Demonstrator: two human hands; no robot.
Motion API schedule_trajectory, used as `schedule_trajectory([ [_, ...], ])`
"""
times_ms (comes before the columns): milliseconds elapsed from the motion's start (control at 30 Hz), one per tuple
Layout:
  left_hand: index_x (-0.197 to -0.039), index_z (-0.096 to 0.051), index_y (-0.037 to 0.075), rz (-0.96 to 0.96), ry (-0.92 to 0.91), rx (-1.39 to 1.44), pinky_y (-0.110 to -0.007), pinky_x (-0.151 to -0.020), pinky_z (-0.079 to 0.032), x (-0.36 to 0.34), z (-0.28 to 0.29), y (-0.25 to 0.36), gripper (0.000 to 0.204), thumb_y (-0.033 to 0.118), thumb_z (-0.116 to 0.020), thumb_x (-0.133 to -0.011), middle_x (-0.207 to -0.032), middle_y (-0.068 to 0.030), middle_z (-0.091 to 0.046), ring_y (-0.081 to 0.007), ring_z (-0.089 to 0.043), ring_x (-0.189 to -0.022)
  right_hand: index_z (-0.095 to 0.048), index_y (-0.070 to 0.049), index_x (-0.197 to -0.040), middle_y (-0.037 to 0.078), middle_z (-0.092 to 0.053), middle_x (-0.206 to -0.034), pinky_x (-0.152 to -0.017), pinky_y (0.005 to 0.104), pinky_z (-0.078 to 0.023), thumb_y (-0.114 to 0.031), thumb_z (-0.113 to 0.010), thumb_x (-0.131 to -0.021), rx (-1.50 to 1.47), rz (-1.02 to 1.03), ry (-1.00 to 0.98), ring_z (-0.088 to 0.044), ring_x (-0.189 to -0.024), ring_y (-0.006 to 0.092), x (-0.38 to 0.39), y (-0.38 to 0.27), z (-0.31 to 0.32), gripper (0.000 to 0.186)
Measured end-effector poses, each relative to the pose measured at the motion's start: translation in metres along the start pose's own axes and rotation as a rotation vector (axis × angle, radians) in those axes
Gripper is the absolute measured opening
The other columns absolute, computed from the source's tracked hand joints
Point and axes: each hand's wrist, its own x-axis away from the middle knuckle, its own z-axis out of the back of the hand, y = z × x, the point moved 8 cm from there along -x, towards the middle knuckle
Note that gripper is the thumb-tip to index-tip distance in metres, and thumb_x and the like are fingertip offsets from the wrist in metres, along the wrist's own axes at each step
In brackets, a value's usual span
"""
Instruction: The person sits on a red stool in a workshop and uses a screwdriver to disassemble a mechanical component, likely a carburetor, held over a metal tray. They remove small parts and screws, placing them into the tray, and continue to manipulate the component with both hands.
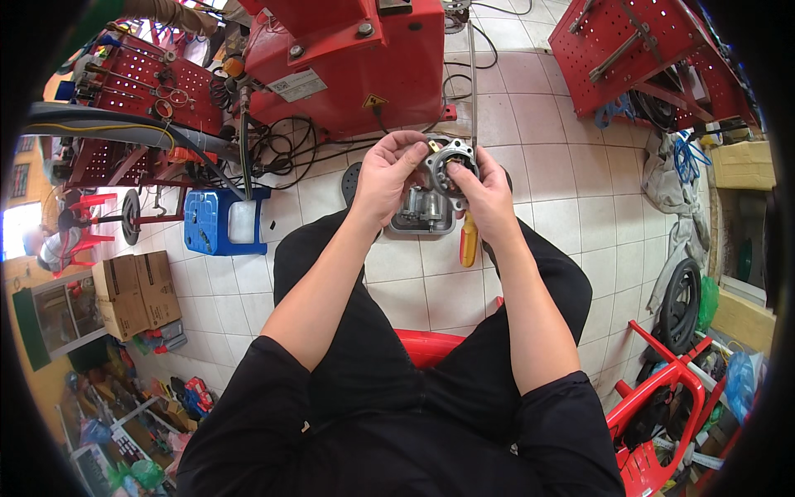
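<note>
A round metal housing (439,176) with a bolt flange is held in my right hand (484,195), its thumb pressed into the opening. Beside the housing's upper left edge, my left hand (387,174) pinches a small brass-coloured piece (432,147) between thumb and finger. Below them, a grey tray (422,230) on the tiles holds shiny cylindrical metal parts (422,207). A screwdriver with a yellow and red handle (469,247) lies under my right hand, its tip hidden.
A red machine (348,91) with tangled cables stands ahead. Red perforated tool racks (592,62) flank it. A blue step stool (203,228) and cardboard boxes (137,294) are left, near a seated person (54,244). A red plastic chair (662,389) is right.
</note>
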Motion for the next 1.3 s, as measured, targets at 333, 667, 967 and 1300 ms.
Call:
schedule_trajectory([
  [333, -0.113, -0.057, 0.0, 0.116, 0.019, 0.245, -0.022, -0.065, -0.046, 0.002, -0.003, 0.007, 0.027, 0.016, -0.052, -0.092, -0.106, -0.0094, -0.064, -0.0092, -0.056, -0.08, -0.061, -0.001, -0.104, -0.001, -0.062, -0.078, -0.04, 0.0158, -0.038, -0.017, -0.063, -0.085, 0.095, -0.034, -0.016, -0.05, -0.054, 0.0004, 0.0, 0.002, 0.0, 0.025],
  [667, -0.117, -0.059, 0.007, 0.084, 0.009, 0.035, -0.022, -0.067, -0.043, 0.004, -0.001, 0.005, 0.027, 0.014, -0.055, -0.091, -0.108, -0.0053, -0.065, -0.008, -0.056, -0.09, -0.06, -0.002, -0.105, -0.001, -0.063, -0.078, -0.04, 0.0156, -0.04, -0.016, -0.062, -0.085, 0.081, -0.017, -0.015, -0.053, -0.058, 0.001, 0.001, 0.0, 0.0, 0.024],
  [967, -0.117, -0.057, 0.008, 0.079, 0.007, 0.001, -0.023, -0.065, -0.041, 0.003, -0.005, 0.004, 0.03, 0.027, -0.054, -0.094, -0.109, -0.006, -0.065, -0.0116, -0.059, -0.097, -0.06, -0.004, -0.111, -0.001, -0.063, -0.081, -0.041, 0.0154, -0.04, -0.016, -0.061, -0.086, 0.085, -0.005, -0.022, -0.056, -0.063, 0.0015, 0.001, -0.002, -0.001, 0.028],
  [1300, -0.118, -0.055, 0.006, 0.074, -0.034, 0.005, -0.028, -0.072, -0.045, 0.001, -0.004, 0.0, 0.03, 0.024, -0.053, -0.095, -0.112, -0.008, -0.063, -0.0151, -0.059, -0.098, -0.059, -0.005, -0.118, -0.003, -0.063, -0.084, -0.042, 0.0146, -0.039, -0.018, -0.06, -0.086, 0.089, 0.013, -0.028, -0.055, -0.065, 0.0001, 0.003, -0.005, -0.001, 0.035],
])
